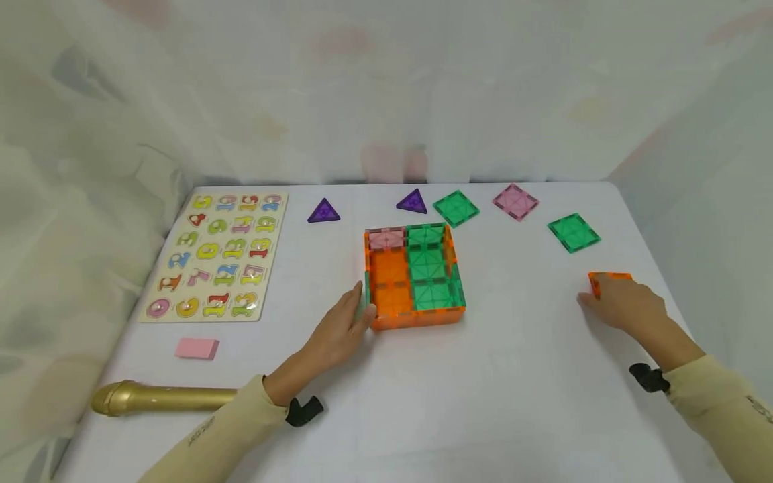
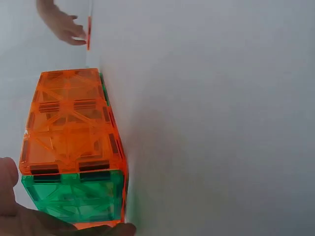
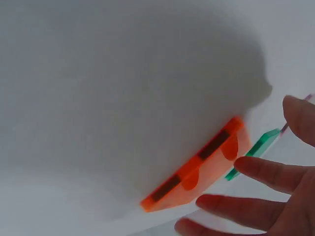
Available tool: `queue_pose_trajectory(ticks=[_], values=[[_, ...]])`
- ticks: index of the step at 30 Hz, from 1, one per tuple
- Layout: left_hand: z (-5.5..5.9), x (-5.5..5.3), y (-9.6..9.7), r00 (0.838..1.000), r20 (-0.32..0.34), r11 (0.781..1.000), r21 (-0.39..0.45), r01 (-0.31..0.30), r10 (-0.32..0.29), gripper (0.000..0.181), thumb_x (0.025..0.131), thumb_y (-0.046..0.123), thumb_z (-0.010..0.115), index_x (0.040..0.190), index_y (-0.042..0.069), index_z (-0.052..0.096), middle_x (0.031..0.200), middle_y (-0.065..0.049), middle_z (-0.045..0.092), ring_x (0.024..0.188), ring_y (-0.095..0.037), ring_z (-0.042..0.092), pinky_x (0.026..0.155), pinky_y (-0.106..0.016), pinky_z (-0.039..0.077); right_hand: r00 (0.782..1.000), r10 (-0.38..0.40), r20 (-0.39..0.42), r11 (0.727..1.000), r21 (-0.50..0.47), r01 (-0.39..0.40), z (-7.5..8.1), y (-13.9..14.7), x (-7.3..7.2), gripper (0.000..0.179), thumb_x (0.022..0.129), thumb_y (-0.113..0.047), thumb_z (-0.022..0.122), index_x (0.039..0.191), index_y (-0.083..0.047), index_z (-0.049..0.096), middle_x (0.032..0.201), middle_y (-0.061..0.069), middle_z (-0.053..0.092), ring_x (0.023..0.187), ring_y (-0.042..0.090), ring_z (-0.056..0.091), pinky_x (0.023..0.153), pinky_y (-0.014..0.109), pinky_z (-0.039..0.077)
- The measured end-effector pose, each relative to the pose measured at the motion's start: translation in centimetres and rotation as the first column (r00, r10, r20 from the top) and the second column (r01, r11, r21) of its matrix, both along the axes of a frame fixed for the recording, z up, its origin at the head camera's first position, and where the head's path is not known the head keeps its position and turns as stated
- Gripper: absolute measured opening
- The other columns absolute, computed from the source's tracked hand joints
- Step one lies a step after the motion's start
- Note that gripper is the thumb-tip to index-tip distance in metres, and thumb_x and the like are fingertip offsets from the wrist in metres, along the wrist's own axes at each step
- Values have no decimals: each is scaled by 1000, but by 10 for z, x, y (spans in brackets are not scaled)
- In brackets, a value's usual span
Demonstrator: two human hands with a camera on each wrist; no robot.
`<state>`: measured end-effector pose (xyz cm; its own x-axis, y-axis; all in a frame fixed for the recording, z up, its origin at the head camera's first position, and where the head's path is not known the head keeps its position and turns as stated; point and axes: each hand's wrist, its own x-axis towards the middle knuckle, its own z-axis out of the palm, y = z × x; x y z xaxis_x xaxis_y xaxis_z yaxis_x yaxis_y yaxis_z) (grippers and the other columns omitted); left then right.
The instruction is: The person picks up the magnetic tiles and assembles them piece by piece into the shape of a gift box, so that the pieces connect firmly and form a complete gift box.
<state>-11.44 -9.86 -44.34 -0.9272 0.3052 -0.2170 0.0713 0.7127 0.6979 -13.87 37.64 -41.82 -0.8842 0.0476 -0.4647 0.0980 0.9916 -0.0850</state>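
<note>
A low, open-topped box of see-through magnetic tiles, in orange, green and pink, stands mid-table. My left hand rests against its left side, with the thumb at the front left corner. In the left wrist view, those fingers lie along a green side tile. Far to the right, my right hand reaches over an orange magnetic tile. The right wrist view shows this orange tile with the fingertips right at its face and the thumb spread apart.
Two green tiles, a pink tile and two purple triangles lie toward the back. At left are a number puzzle board, a pink block and a gold microphone-shaped object, partly behind my left sleeve.
</note>
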Motion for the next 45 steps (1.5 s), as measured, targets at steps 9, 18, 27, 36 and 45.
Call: queue_pose_trajectory(ticks=[9, 18, 27, 36, 45], values=[[-5, -15, 6, 984, 169, 981, 172, -84, 55, 70, 102, 46, 37, 156, 15, 5, 160, -11, 18, 142, -31, 32, 115, -48, 27, 990, -105, -98, 992, -82, 97, -17, 19, 6, 80, 93, -52, 49, 137, 9, 23, 96, 41, 42, 74, 46, 48, 53, 40, 40], [-3, -20, 10, 987, 153, 981, 180, -66, 38, 70, 103, 42, 38, 155, 10, 6, 161, -11, 16, 145, -31, 24, 116, -48, 24, 960, -102, -259, 978, -201, 50, -26, 17, 6, 72, 88, -34, 65, 133, 10, 30, 110, 44, 41, 88, 53, 44, 61, 50, 48], [-10, -21, 7, 991, 123, 985, 162, -65, 45, 69, 103, 43, 38, 155, 8, 9, 160, -12, 18, 147, -31, 20, 118, -49, 20, 900, 251, -356, 880, -304, -365, 62, -95, -37, 72, 84, -37, 73, 140, -3, 41, 132, 21, 52, 111, 37, 51, 92, 56, 46], [-20, -20, 13, 992, 119, 972, 225, -64, 38, 68, 103, 43, 37, 155, 9, 9, 160, -11, 18, 147, -30, 21, 118, -49, 20, 727, 589, -353, 664, -301, -684, 62, -236, -96, 69, 86, -36, 71, 145, -17, 40, 148, 6, 42, 136, 28, 38, 111, 48, 35], [-18, -19, 17, 994, 97, 973, 222, -70, 50, 65, 104, 40, 37, 155, 10, 10, 158, -12, 24, 144, -30, 27, 117, -49, 22, 732, 625, -272, 668, -299, -681, 43, -264, -116, 67, 86, -28, 73, 144, -19, 41, 149, 6, 40, 137, 29, 38, 112, 49, 33]])
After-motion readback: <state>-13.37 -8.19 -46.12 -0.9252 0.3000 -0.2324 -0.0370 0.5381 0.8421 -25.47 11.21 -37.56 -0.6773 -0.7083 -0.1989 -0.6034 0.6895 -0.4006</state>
